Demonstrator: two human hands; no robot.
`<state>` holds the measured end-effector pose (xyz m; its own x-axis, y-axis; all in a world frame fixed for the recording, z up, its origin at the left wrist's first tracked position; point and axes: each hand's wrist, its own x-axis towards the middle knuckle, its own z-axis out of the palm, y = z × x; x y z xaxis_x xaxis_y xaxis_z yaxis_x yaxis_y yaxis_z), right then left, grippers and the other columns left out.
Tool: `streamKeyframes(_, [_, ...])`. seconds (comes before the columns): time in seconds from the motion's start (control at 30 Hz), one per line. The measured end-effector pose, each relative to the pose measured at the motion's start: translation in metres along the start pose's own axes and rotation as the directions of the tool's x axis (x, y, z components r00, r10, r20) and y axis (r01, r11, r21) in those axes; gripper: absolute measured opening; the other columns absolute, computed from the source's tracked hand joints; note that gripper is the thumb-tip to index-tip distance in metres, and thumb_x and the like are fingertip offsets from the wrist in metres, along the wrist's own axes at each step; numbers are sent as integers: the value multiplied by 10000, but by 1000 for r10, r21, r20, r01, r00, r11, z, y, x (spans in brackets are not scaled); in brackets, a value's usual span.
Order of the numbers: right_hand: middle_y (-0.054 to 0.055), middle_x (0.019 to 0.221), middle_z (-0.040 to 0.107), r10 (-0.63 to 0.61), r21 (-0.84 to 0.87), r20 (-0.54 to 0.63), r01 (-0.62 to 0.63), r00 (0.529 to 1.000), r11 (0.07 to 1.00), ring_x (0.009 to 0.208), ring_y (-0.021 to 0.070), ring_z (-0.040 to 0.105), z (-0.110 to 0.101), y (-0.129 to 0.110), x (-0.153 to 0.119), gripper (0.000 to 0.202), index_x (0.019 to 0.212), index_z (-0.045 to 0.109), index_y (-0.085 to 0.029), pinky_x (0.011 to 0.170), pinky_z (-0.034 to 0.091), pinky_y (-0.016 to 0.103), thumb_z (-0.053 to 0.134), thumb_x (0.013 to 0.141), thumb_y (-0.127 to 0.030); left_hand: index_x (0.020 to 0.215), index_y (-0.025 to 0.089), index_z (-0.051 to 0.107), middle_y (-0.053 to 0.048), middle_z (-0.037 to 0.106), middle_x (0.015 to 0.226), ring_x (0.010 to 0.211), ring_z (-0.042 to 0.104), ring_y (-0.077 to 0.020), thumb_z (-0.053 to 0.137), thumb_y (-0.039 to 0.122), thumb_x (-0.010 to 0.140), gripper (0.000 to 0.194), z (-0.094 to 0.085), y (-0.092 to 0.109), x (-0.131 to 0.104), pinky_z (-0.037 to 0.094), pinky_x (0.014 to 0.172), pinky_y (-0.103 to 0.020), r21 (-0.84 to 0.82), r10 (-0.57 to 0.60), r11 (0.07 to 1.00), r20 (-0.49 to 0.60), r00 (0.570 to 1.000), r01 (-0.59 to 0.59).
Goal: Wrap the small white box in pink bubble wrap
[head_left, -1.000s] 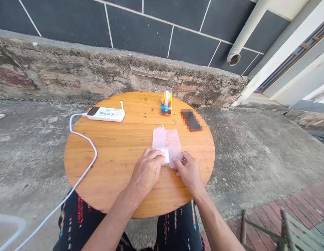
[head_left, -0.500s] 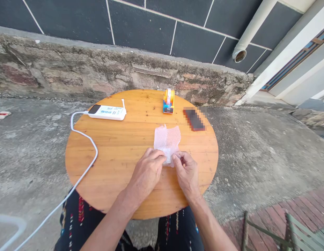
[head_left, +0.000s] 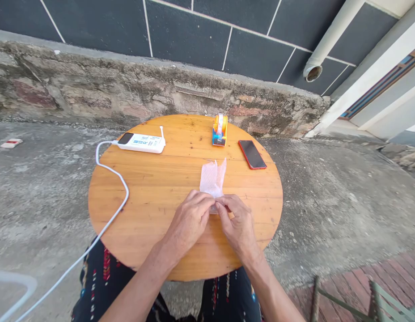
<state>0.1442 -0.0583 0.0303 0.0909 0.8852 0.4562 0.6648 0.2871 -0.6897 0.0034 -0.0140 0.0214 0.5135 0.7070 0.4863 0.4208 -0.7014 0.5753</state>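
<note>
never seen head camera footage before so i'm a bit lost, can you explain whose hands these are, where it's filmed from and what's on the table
There is no machine here: these are a person's own bare hands, seen from a camera worn on the head, looking forward and down. The right hand pinches the near part of a thin, pale plastic sheet, and the left hand has its fingertips on it too; the fingers hide whatever may be under them. The sheet is on a round wooden table. Farther back are a white device on the left, with a white cable running off the table, a tape dispenser near the far edge, and a phone on the right.
</note>
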Motion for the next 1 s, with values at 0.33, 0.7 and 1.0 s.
streamKeyframes(0.33, [88,961,684,-69,-204,121,93,990,975,847,215,622,-6,1,-4,388,1269,485,-160,775,513,377,446,883,-147,1200,229,472,-49,606,1004,945,569,-204,472,56,850,390,4,0,-5,493,807,-338,-53,-91,995,-48,995,89])
streamKeyframes(0.7, [32,968,704,-41,-82,374,77,927,994,879,163,641,-27,7,21,399,1272,504,-184,823,485,313,474,877,-130,1096,202,534,-42,616,993,935,558,-199,462,50,844,302,1,4,-2,464,805,-328,15,-50,999,-14,999,50])
streamKeyframes(1.0, [21,921,702,-21,-135,500,102,866,986,731,123,620,-23,9,42,479,1261,501,-136,692,460,236,547,792,-53,1122,199,558,-28,669,1037,955,625,-175,445,34,810,371,-16,-5,1,477,840,-305,-172,-144,973,80,986,156])
